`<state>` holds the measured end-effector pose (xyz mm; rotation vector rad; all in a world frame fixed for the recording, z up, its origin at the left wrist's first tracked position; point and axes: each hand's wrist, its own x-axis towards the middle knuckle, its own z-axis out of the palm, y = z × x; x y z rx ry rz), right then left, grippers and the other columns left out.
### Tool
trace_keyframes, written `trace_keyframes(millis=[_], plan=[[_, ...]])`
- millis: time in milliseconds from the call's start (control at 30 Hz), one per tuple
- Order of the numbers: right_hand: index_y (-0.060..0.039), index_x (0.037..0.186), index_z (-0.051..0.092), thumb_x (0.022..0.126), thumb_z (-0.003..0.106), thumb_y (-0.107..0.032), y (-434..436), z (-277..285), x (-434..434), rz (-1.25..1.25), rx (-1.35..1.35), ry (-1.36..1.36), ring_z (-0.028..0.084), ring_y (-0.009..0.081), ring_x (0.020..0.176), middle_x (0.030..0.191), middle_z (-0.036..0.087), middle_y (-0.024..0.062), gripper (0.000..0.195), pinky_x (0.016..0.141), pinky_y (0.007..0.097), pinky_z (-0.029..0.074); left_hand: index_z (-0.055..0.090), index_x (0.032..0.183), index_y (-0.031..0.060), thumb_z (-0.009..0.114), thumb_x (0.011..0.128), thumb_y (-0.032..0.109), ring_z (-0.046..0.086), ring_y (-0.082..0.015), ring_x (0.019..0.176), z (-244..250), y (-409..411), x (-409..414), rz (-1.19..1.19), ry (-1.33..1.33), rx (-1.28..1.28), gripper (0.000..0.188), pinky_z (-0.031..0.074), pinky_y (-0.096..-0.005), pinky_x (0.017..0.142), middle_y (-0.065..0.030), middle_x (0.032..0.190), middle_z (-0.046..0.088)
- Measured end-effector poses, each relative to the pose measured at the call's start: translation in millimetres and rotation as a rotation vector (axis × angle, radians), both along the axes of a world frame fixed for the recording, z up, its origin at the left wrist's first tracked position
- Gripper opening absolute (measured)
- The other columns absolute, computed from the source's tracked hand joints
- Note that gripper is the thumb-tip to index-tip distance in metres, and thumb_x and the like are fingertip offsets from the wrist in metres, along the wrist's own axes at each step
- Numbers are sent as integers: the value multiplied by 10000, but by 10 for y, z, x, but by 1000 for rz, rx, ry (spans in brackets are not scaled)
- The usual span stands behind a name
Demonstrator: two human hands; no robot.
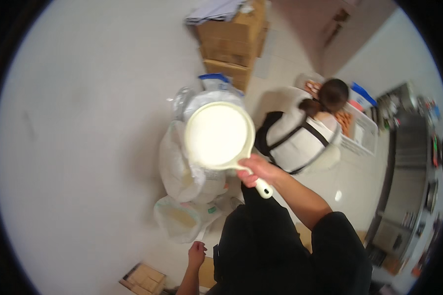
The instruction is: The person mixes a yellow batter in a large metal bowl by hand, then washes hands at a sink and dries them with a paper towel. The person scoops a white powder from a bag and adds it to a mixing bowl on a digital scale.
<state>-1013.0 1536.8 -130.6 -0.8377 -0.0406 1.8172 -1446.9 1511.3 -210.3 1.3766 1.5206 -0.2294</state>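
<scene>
My right hand (pixel 259 170) grips the handle of a cream-coloured plastic dipper (pixel 252 129), held up in front of me. Its round bowl faces up. The white inside is overexposed, so I cannot tell whether it is filled. Beneath and behind the dipper stands a white plastic sack (pixel 175 162), partly covered by it. A bin with a translucent liner (pixel 177 219) sits lower, with something beige inside. My left hand (pixel 197 252) hangs low beside my leg, below that bin, its fingers curled and nothing visible in them.
A person (pixel 299 136) in a white top with black straps bends close on the right, beside a white crate (pixel 365 140) with orange-brown items. Stacked cardboard boxes (pixel 225 40) stand ahead. A steel counter (pixel 406 177) lines the right; a plain wall (pixel 77 129) is at left.
</scene>
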Motion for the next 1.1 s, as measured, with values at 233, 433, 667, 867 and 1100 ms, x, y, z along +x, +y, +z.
trace_keyframes(millis=[233,433,667,867,1100], plan=[[-43,915,451,896,434,-122,-1943,1019,-181,55,-62,184,307,56,394,613,406,24,83,335,208,258,563,860,-20,486,852,202,603,-182,547,30,-152,-240,-294,144,-58,235,494,-315,512,-112,676,635],[-65,982,468,904,460,-151,-3924,1388,-223,-118,-83,116,326,57,436,626,416,16,117,375,194,263,595,836,26,512,843,185,616,-212,590,-523,-86,-405,-1097,179,20,179,504,-327,536,-98,687,626],[-61,861,433,908,423,-150,-6153,1651,-379,-698,-159,70,309,49,413,612,389,1,101,364,201,281,627,923,22,518,823,244,605,-303,859,-512,-991,1397,-1228,517,-84,266,464,-393,746,-165,851,638],[-34,754,441,918,390,-175,-7650,1524,-377,-1242,-127,-27,332,51,383,573,388,-2,222,357,214,301,599,918,-27,509,823,193,615,-261,686,-181,-2370,3117,-1375,399,-122,256,485,-353,595,-157,800,654],[-65,699,437,920,393,-232,-9039,1356,364,-1735,-112,-39,321,59,361,529,365,-19,281,369,236,313,589,910,-60,496,829,167,635,-236,591,-408,-4054,5152,-1670,355,-117,259,517,-348,527,-152,735,657]])
